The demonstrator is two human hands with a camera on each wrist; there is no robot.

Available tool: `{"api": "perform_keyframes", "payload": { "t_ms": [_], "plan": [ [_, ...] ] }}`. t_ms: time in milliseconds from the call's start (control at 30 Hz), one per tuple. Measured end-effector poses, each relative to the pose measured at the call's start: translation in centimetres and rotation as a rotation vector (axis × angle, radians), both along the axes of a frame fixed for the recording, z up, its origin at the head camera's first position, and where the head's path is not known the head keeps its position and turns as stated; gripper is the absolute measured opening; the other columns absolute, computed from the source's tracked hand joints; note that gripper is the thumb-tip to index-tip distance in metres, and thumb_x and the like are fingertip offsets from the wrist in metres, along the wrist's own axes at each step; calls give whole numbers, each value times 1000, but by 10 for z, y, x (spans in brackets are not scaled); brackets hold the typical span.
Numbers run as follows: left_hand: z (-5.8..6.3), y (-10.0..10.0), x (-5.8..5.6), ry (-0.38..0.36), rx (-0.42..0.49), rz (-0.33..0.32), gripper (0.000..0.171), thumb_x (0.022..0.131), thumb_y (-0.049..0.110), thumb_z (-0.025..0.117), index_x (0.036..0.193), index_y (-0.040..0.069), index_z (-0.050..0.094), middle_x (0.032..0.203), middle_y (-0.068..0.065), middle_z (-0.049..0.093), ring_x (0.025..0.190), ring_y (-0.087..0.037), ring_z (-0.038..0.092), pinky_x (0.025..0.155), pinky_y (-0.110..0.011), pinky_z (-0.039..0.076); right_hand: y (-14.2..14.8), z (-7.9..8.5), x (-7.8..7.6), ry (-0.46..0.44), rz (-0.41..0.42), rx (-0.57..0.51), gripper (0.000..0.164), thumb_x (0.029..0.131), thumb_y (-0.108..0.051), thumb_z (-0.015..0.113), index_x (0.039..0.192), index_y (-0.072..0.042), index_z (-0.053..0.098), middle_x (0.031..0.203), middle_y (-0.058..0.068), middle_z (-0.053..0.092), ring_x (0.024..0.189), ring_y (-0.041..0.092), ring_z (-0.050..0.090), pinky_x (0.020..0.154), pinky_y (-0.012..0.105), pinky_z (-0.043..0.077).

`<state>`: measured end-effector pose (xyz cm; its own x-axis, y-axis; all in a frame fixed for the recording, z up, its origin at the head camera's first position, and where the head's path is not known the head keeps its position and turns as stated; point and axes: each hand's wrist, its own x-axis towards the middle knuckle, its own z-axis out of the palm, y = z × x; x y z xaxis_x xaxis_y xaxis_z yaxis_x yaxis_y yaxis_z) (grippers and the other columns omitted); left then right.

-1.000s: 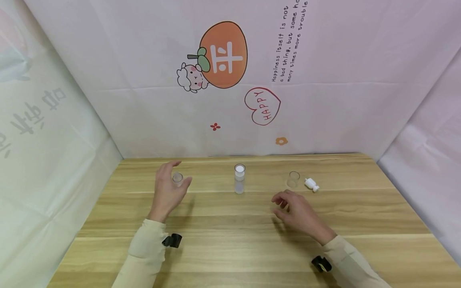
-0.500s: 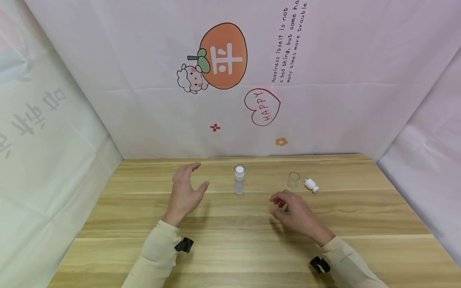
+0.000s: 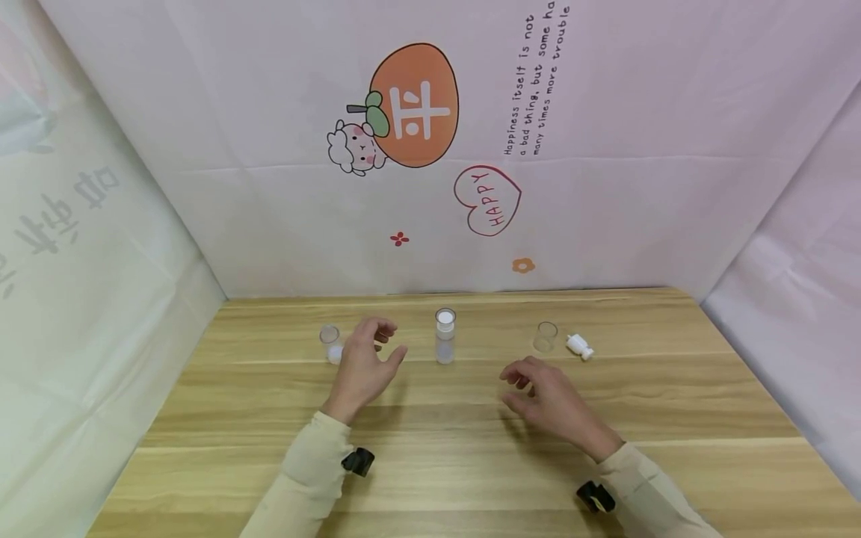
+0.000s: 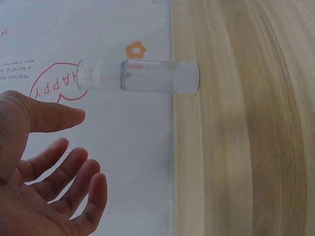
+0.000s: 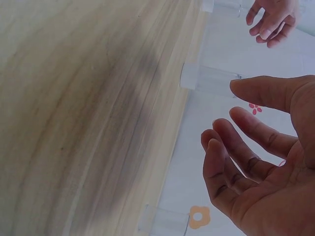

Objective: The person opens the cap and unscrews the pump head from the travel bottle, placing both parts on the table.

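Left hand [image 3: 363, 370] just beside clear bottle [image 3: 329, 336], grip loose and empty. Right hand [image 3: 554, 397] same deal, nearest clear cylinder [image 3: 545, 338]. Middle bottle [image 3: 445, 345] stands upright, far side of tabletop [image 3: 444, 456]. Small white piece [image 3: 579, 346] lies right of cylinder.

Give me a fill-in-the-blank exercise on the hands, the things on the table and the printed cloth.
In the head view, the middle bottle stands ____ the leftmost bottle and the clear cylinder.
There, the small white piece lies to the ____ of the clear cylinder.
Both the left hand and the right hand hold ____.
The heart on the cloth reads ____.

Missing words: between; right; nothing; HAPPY.
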<state>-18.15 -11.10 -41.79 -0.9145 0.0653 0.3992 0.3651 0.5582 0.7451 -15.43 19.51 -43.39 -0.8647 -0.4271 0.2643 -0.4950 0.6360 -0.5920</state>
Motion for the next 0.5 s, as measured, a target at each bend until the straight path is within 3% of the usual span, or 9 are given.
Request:
{"api": "perform_keyframes", "payload": {
  "t_ms": [267,500],
  "plan": [
    [-8,10,-5,-82,26,-30,28,87,4,78,112,4,65,97,-13,66,88,-24,63,74,-36,55,-2,0,1,0,16,-8,22,85,-1,80,105,-2,70,96,10,67,84,28,64,68,38,57],
    [-17,19,-9,-148,58,-49,30,89,6,77,117,4,66,102,-16,67,91,-25,63,76,-34,56,-4,2,1,-2,23,-4,22,86,-2,80,105,-6,71,97,9,67,85,26,64,69,35,57]
  ]
}}
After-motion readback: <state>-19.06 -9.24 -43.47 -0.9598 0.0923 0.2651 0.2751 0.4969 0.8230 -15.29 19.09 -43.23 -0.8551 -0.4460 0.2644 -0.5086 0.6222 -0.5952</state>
